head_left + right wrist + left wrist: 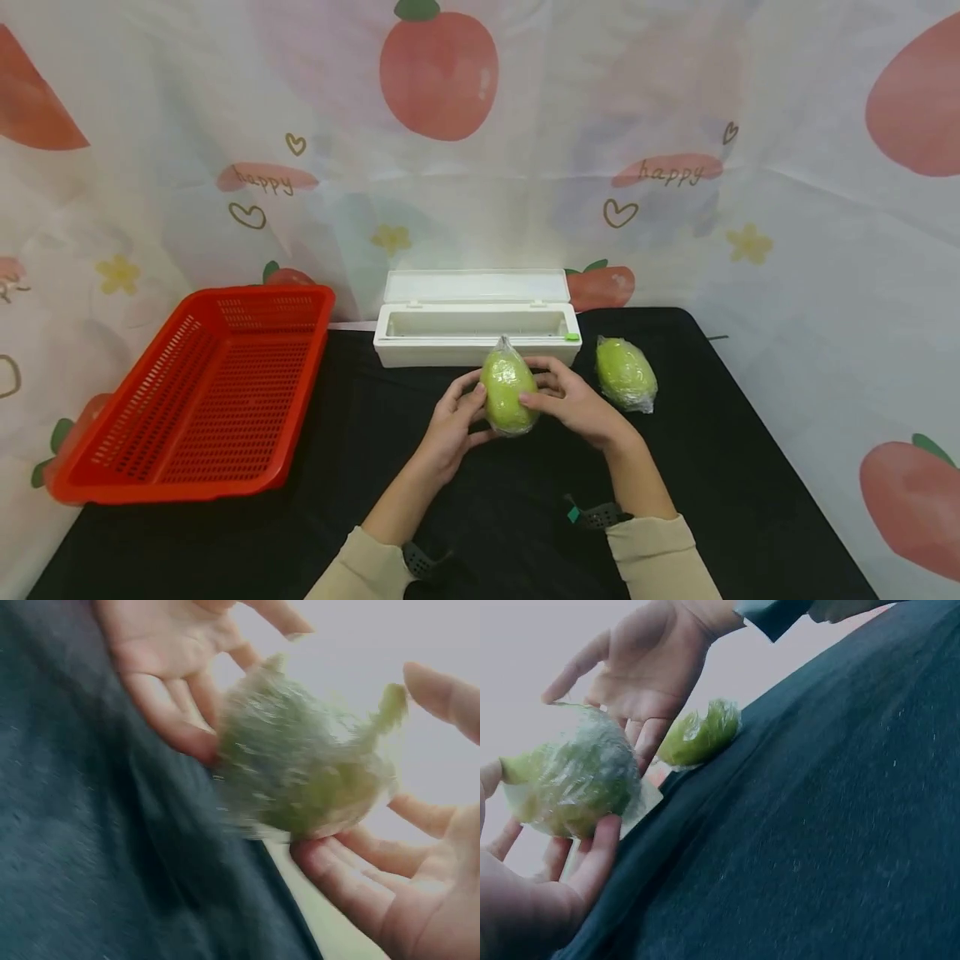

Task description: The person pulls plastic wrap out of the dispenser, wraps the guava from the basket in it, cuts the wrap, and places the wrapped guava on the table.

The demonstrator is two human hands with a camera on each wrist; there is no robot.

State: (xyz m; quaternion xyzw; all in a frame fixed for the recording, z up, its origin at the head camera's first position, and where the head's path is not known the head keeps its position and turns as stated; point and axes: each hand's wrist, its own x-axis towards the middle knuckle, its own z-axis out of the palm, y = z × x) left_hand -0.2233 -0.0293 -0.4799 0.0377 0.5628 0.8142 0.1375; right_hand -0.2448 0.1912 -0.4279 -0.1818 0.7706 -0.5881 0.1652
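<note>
A plump yellow-green fruit (508, 390) in crinkled clear plastic wrap is held up over the black table between both hands. The left hand (453, 425) grips its left side, thumb on the near face and fingers curving beneath. From the other side, the right hand (573, 404) holds it with the thumb in front and fingers behind. In the left wrist view, the wrapped fruit (577, 776) shows a gathered, shiny film surface. A second wrapped green fruit (626, 374) lies on the table just beyond the right hand.
A long white box (450, 353) with its lid (476, 287) raised stands behind the hands; a small green piece (572, 337) sits on its right rim. At the left is a red perforated plastic basket (225, 392). A fruit-printed cloth (480, 208) hangs behind the black-covered table (360, 433).
</note>
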